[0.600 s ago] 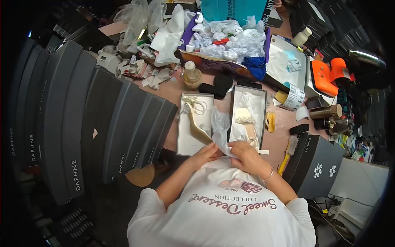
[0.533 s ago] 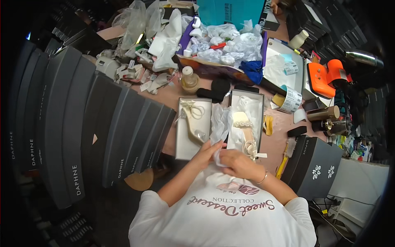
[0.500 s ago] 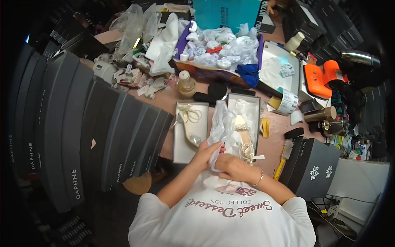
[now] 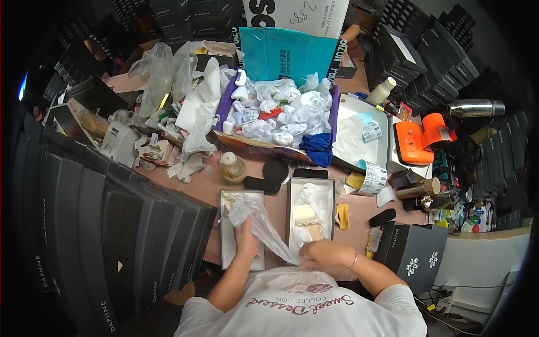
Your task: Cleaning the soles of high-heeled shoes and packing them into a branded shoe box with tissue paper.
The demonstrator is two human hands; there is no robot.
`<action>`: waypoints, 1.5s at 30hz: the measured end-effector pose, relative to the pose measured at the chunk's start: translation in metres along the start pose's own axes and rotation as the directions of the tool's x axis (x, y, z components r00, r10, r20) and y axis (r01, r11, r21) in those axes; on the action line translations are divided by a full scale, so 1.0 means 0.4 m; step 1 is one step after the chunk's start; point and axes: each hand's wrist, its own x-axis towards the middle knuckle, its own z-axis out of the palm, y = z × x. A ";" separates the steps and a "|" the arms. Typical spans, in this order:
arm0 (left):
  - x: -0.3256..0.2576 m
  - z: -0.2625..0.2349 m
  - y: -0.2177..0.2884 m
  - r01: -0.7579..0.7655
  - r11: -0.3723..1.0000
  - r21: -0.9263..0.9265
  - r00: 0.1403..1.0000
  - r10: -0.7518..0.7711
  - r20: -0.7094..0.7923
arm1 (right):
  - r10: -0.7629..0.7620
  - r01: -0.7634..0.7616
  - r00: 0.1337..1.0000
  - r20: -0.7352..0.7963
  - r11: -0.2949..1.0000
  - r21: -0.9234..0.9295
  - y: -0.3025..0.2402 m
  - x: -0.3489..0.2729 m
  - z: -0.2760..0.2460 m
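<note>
Holding plastic film (image 4: 264, 224) in left hand (image 4: 245, 240) and right hand (image 4: 325, 254), left of beaded sandal (image 4: 307, 219), perhaps risking tears from overpulling.

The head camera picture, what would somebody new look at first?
Probably the bright blue-green flap at the top middle, standing behind a purple-edged box heaped with crumpled plastic. Next might be the bright orange gadget on the right side. Nearer the person, thin whitish plastic stretches between the left hand and right hand, partly over the left shoe box.
</note>
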 end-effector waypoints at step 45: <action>-0.048 0.144 0.101 -0.716 0.367 0.594 0.696 0.446 0.562 | -0.290 0.025 0.788 -0.543 0.897 -0.442 0.266 0.571 -0.520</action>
